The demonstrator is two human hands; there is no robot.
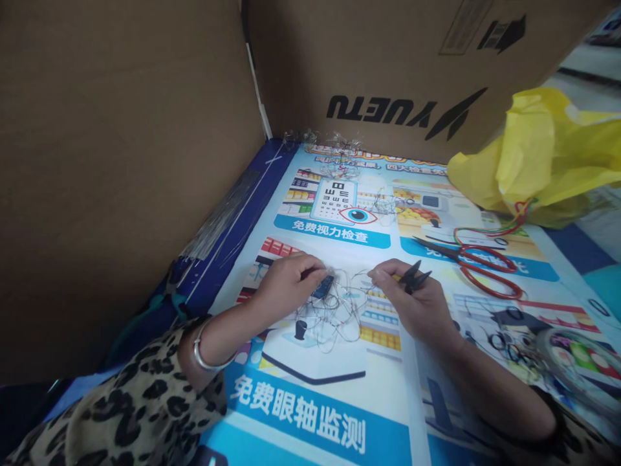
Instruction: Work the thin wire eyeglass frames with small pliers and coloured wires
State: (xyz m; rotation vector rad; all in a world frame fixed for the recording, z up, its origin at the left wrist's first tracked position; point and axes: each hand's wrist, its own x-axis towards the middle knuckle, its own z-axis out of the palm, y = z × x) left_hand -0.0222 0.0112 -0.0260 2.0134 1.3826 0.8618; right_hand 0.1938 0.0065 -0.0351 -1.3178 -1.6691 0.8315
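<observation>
- Cardboard (301, 65) is stood along the worktop's (255, 210) left and far sides.
- A printed sheet (339, 446) is laid on top.
- A yellow bag (548, 149) is placed far right.
- Thin wire is pinched by the closed fingertips of the left hand (291, 278) and right hand (424, 312).
- Red-handled scissors (463, 256) are left open.
- A wire tangle (334, 314) is spread between the hands.
- A black-tipped tool (412, 281) is also gripped, right.

The one camera is worn on the head. It faces forward and down, sees the left hand (288, 285) and the right hand (423, 304) from quite near, and reaches as far as the cardboard (301, 84) behind them.
</observation>
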